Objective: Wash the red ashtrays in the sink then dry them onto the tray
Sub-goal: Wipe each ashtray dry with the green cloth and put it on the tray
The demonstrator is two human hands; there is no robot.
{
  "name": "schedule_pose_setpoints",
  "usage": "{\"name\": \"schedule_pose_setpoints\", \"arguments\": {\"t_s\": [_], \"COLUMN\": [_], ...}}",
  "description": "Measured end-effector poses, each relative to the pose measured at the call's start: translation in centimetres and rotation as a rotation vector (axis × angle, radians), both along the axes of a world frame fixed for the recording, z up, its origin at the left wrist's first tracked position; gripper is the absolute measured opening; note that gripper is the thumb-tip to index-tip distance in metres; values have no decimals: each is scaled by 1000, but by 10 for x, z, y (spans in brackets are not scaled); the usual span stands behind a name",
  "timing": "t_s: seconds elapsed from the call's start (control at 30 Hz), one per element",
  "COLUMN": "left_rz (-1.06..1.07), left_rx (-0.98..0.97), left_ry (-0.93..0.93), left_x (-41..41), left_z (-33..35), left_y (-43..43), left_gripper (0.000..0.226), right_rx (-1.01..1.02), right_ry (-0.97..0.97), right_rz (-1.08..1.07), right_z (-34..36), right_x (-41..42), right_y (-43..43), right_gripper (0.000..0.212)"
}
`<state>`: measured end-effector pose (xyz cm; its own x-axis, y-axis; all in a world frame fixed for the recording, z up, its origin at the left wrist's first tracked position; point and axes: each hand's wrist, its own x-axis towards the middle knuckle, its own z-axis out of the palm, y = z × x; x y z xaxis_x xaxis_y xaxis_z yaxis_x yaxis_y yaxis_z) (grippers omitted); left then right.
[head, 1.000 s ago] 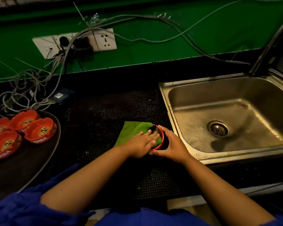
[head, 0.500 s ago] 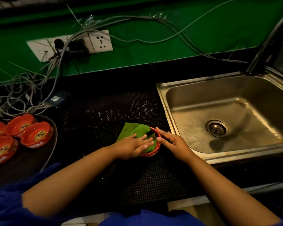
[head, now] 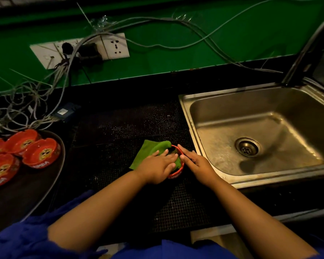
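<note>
- Red ashtray in work [head: 176,173]: sits on the black mesh mat [head: 129,124], near centre of view. Only its far rim and near wall show; the rest is under cloth and hands.
- Green cloth [head: 148,153]: one part stuffed into the ashtray bowl, the remainder spread on the mat toward 10 o'clock of the ashtray.
- Left hand [head: 157,169]: lies palm-down over the cloth, fingers straight and slightly spread, pressing the cloth into the bowl. No curl seen.
- Right hand [head: 199,165]: laid against the ashtray at its 3 o'clock side, fingers extended along the rim toward 12 o'clock, thumb tip touching the rim. Bracing contact, not a wrapped grasp.
- Sink [head: 185,109]: steel, at 3 o'clock of the ashtray, just beside the mat edge; drain [head: 248,147] visible.
- Tray [head: 36,199]: dark, round, at 9 o'clock, well apart from the hands. Four red ashtrays on it, clustered and upright; nearest one [head: 42,155] touches its neighbours.
- Wall socket [head: 116,46] and tangled cables [head: 26,113]: at 11 o'clock, on the green wall.
</note>
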<state>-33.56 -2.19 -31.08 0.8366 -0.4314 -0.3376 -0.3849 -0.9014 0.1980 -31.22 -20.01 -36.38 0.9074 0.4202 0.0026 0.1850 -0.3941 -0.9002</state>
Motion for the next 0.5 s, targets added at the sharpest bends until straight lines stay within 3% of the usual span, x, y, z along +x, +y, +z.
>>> {"name": "schedule_pose_setpoints", "arguments": {"t_s": [0.13,0.27,0.37,0.5], "left_rz": [-17,-81,-148,-223], "left_rx": [-200,-255,-168,125], "left_ry": [108,137,80,-83], "left_x": [-1,2,4,9], "left_z": [-2,1,10,21], "left_y": [6,18,39,44], "left_gripper": [44,43,47,56], "right_rx": [18,9,-26,-26], "right_ry": [-8,-5,-10,8], "right_rz": [-9,-19,-26,-46], "right_z": [-2,-6,-5,-9], "right_x": [0,-2,-1,0], "right_y": [2,7,9,7], "right_gripper": [41,46,51,50]}}
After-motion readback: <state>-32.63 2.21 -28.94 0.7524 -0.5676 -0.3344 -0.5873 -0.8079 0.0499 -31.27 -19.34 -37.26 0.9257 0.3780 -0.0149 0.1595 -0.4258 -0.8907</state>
